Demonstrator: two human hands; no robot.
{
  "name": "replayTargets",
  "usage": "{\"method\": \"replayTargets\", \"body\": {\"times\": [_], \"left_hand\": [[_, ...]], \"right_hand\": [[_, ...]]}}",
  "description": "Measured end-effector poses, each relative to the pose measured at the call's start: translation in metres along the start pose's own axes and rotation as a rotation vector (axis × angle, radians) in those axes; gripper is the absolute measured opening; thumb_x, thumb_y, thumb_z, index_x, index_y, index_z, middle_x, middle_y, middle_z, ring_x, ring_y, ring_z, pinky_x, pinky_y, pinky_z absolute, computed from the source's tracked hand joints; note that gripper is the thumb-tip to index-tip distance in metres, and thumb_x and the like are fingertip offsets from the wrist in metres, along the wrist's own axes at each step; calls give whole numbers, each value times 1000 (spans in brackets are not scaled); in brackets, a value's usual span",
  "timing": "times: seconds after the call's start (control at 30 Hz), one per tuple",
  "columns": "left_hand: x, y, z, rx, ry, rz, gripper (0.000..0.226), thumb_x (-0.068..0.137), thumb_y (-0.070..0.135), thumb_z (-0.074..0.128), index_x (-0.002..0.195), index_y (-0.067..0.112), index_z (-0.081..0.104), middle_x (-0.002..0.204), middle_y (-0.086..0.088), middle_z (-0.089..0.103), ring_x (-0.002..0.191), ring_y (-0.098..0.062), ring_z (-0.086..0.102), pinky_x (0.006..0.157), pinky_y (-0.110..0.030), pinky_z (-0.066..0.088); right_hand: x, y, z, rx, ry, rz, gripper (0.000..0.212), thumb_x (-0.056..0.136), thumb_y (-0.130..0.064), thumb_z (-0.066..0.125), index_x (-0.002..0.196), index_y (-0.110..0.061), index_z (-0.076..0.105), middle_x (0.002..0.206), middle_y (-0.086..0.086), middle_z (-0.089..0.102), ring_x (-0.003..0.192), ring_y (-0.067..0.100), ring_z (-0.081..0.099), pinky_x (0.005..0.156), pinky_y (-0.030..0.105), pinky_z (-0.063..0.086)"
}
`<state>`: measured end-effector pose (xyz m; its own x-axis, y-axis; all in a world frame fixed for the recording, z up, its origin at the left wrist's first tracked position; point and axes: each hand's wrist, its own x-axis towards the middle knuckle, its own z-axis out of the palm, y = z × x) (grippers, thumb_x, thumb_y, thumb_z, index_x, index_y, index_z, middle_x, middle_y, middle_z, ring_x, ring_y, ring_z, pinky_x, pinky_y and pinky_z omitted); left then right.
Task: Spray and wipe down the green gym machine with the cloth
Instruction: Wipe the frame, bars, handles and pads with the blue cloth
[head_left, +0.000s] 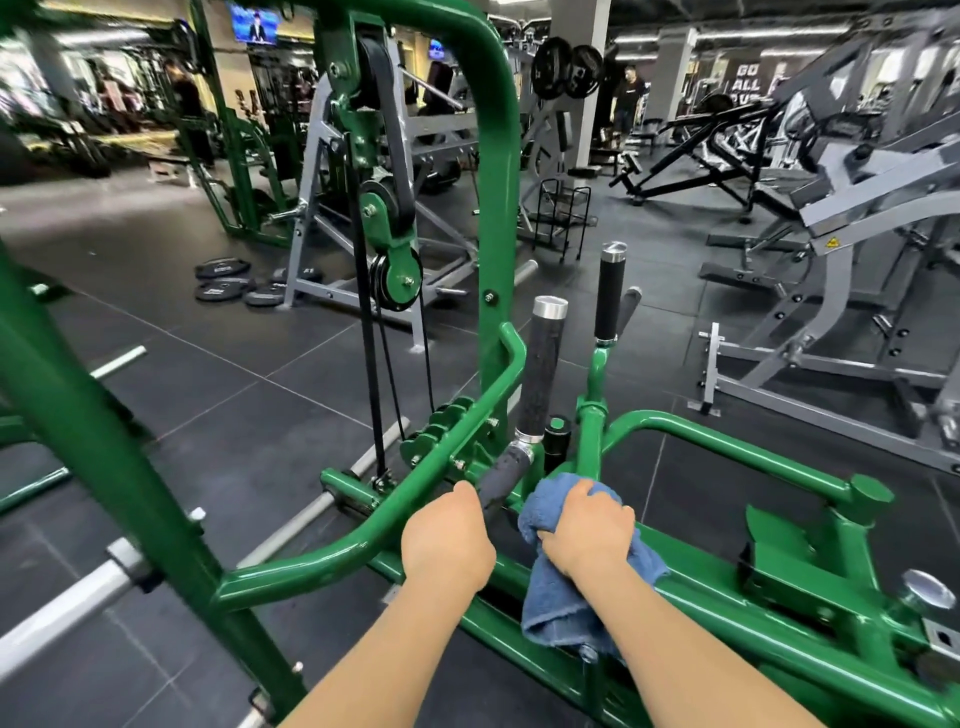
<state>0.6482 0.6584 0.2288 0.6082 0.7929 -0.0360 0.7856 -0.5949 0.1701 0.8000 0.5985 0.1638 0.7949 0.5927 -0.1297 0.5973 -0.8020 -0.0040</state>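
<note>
Head view:
Right hand (587, 530): gripping the bunched blue cloth (558, 603), pressing it onto the machine's (322, 564) lower green bar.
Left hand (448, 538): curling around a dark grip (500, 475), just beside the cloth.

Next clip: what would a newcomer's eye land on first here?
The bright green gym machine fills the foreground, its black belt and pulleys running down the middle. Low at centre, the right hand grips a blue cloth against the frame, while the left hand holds a dark handle.
</note>
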Motion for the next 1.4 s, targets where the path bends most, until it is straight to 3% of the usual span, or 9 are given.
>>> {"method": "replayTargets", "body": {"times": [0.2, 0.37, 0.5, 0.67, 0.83, 0.97, 1.1, 1.23, 1.4], "left_hand": [[-2, -1, -5, -80, -68, 1, 21, 90, 20, 57, 103, 14, 41, 100, -3, 62, 90, -26, 64, 62, -31, 41], [-1, -1, -6, -220, -140, 34, 34, 90, 33, 56, 115, 14, 44, 118, -6, 61, 110, -27, 60, 83, -33, 46], [11, -15, -10, -182, -270, 141, 38, 92, 32, 54, 121, 12, 41, 123, -7, 59, 114, -28, 58, 87, -34, 45], [26, -25, -12, -161, -392, 258, 51, 91, 38, 56, 129, 9, 38, 132, -9, 54, 122, -30, 54, 94, -36, 43], [57, -35, -16, -200, -472, 370, 75, 79, 64, 54, 131, 10, 48, 133, -11, 55, 121, -29, 55, 98, -37, 46], [83, -29, -32, -440, -408, 396, 76, 89, 47, 54, 147, 5, 28, 150, -16, 36, 136, -32, 38, 110, -38, 35], [107, -11, -55, -661, -256, 415, 43, 87, 13, 49, 130, 11, 49, 133, -15, 55, 123, -33, 52, 96, -33, 43], [126, -4, -62, -735, -200, 326, 33, 92, 9, 43, 122, 9, 56, 126, -16, 60, 115, -34, 55, 89, -33, 42], [165, -5, -64, -824, -117, 198, 36, 95, 12, 38, 124, 13, 60, 132, -10, 58, 120, -32, 53, 101, -37, 42]], "right_hand": [[-29, 4, 4, -82, 25, -87, 93, 85, -57, 53, 152, -9, 11, 137, 13, 45, 120, 29, 48, 96, 38, 37], [-48, 13, 10, -195, 39, -151, 84, 88, -48, 47, 154, -14, 7, 140, 14, 42, 121, 30, 44, 98, 40, 33], [-46, 13, 7, -174, -9, -92, 84, 85, -54, 49, 153, -21, 11, 138, 6, 46, 122, 27, 47, 97, 36, 33], [-44, 14, -19, 219, 55, 87, 76, 75, -60, 59, 142, -35, 35, 129, -2, 59, 116, 23, 57, 88, 33, 46], [-52, 3, -75, 733, 411, 113, 65, 74, -41, 74, 133, -37, 46, 124, -9, 62, 110, 21, 60, 83, 34, 46], [-49, -22, -128, 880, 626, 16, 73, 71, -25, 80, 134, -31, 45, 119, -18, 55, 109, 7, 55, 87, 25, 41], [-18, -48, -151, 848, 646, 4, 79, 56, -53, 75, 127, -34, 46, 123, -15, 57, 114, 8, 57, 96, 34, 47], [8, -76, -139, 981, 518, 165, 96, 46, -63, 70, 130, -25, 44, 121, -5, 60, 110, 15, 60, 91, 36, 51], [15, -77, -109, 946, 560, 177, 65, 62, -60, 56, 121, -34, 51, 110, -13, 63, 97, 10, 63, 77, 34, 54]]}}
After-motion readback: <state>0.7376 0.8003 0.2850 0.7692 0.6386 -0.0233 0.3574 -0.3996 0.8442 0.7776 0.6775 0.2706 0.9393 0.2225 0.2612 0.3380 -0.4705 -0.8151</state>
